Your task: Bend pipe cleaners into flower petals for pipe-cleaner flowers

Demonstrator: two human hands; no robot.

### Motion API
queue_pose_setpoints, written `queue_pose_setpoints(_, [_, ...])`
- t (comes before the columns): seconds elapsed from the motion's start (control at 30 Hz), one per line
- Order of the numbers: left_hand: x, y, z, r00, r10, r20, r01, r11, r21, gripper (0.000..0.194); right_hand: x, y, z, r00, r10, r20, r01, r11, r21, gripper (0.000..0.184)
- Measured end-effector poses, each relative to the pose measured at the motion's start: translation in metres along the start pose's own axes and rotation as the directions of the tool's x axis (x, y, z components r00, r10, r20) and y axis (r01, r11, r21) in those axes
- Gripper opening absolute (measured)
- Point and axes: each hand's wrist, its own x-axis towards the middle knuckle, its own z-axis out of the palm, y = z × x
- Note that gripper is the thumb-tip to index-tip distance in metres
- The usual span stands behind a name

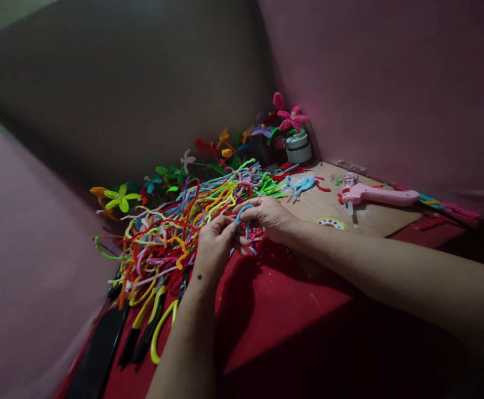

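A light blue pipe cleaner (245, 211), bent into a loop, is held between my two hands above the red cloth. My left hand (217, 239) pinches it at the lower left side of the loop. From the right, my right hand (269, 219) grips the same pipe cleaner with its fingertips; some fingers are partly hidden. Just behind the hands lies a large heap of multicoloured pipe cleaners (171, 221). More light blue pieces (299, 185) rest on the board beyond my right hand.
A pink glue gun (381, 194) and a white tape roll (331, 223) lie on the brown board (370, 221). Yellow-handled pliers (152, 316), scissors (161, 332) and a black flat object (98, 354) are at left. Pipe-cleaner flowers (121, 198) and a pale jar (298, 148) line the wall.
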Motion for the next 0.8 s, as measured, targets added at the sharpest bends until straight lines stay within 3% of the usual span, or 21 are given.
queue_pose_setpoints(0.23, [0.003,-0.008,0.003,0.990,0.101,-0.103,-0.096,0.994,0.053,0.013,0.005,0.003,-0.002,0.999,-0.046,0.011,0.047,0.996,-0.081,0.009])
queue_pose_setpoints(0.43, [-0.001,-0.011,0.009,0.974,0.177,-0.140,-0.144,0.965,0.219,0.004,0.004,0.003,-0.004,0.999,-0.044,0.002,0.044,0.985,-0.169,0.009])
queue_pose_setpoints(0.63, [0.000,-0.007,0.007,0.994,0.056,-0.098,-0.053,0.998,0.039,0.011,0.002,-0.001,-0.003,0.998,-0.041,0.049,0.049,0.986,-0.162,0.009])
queue_pose_setpoints(0.8, [0.000,0.000,0.005,0.995,-0.007,-0.101,0.007,1.000,0.002,0.013,0.001,-0.004,-0.003,0.998,0.005,0.070,0.001,0.996,-0.085,0.010])
